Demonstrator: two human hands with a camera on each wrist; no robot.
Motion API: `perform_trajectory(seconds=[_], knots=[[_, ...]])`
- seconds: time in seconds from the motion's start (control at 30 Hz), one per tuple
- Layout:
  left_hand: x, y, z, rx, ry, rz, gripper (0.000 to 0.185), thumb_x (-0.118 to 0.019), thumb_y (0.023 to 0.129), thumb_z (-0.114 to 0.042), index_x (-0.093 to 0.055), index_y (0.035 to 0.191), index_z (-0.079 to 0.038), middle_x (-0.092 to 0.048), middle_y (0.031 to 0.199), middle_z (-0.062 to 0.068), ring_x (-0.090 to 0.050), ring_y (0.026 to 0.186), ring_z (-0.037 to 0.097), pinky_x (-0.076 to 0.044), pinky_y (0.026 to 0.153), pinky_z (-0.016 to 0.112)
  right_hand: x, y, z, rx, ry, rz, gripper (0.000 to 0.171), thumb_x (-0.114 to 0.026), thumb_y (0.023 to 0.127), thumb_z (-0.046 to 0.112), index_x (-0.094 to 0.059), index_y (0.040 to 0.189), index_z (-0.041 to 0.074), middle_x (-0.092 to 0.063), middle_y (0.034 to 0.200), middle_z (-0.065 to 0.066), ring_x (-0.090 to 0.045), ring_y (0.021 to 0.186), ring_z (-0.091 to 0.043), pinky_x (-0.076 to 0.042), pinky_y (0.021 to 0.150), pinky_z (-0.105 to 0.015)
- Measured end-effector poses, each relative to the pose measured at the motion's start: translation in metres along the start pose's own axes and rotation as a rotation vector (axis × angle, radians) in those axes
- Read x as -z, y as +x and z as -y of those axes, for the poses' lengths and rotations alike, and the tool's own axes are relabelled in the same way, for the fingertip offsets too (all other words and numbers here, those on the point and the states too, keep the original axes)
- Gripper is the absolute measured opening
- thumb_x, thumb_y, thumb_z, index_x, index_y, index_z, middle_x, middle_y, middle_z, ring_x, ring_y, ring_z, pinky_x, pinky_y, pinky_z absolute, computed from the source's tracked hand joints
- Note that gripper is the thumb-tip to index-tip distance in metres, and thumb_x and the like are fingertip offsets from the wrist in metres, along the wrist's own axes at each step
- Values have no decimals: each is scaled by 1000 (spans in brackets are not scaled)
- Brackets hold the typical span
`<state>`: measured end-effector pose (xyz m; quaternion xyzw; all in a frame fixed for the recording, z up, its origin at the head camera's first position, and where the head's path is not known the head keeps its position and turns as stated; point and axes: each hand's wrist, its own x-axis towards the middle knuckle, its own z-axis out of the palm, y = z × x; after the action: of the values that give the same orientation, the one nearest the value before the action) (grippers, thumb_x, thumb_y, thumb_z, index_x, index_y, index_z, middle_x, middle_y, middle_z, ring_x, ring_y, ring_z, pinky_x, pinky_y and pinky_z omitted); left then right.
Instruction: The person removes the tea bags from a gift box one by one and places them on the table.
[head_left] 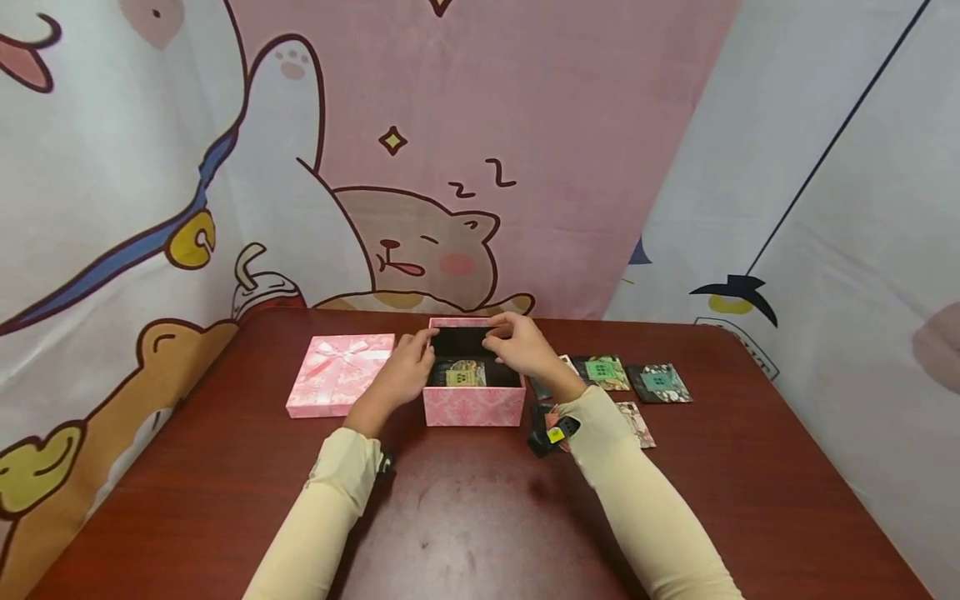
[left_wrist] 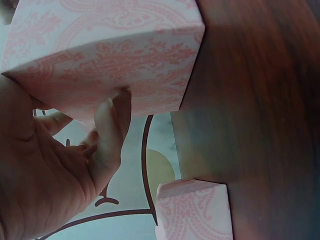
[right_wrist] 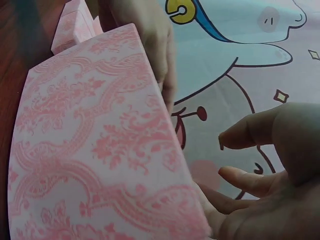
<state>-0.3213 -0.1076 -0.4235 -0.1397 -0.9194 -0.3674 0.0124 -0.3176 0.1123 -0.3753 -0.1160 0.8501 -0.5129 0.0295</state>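
Observation:
An open pink patterned box (head_left: 474,407) stands mid-table, and its outer walls fill the wrist views (left_wrist: 110,55) (right_wrist: 95,150). Inside lie a black packet (head_left: 461,342) and a packet with a green label (head_left: 466,376). My left hand (head_left: 408,367) holds the box's left wall, one finger (left_wrist: 114,125) pressed on the outside and the thumb at the rim. Over the box's right side, by the black packet's edge, hovers my right hand (head_left: 517,343). Its fingers (right_wrist: 245,135) are loosely curled, and the right wrist view shows nothing between them.
The box's pink lid (head_left: 341,375) with a bow lies just left of the box. Several flat packets (head_left: 607,372) (head_left: 660,382) (head_left: 637,422) lie on the dark wooden table (head_left: 480,517) to the right. A cartoon cloth backdrop (head_left: 420,167) hangs behind the table.

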Motion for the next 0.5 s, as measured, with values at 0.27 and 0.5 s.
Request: perform_trajectory(seconds=[0.27, 0.5], knots=[[2, 3, -3, -7, 10, -19, 45, -37, 105, -25, -42, 148, -10, -47, 134, 24, -51, 123, 37, -37, 106, 52, -11, 12, 1, -55, -27, 30, 45, -65, 90, 12, -53, 131, -3, -64, 117, -25, -68, 93, -32, -57, 80, -40], [0, 1, -1, 2, 19, -10, 45, -38, 105, -23, -42, 147, -9, -46, 134, 26, -51, 123, 38, -38, 106, 53, -23, 19, -1, -105, -24, 49, 45, -65, 89, 13, -54, 130, -3, -64, 115, -24, -67, 96, -34, -56, 75, -33]])
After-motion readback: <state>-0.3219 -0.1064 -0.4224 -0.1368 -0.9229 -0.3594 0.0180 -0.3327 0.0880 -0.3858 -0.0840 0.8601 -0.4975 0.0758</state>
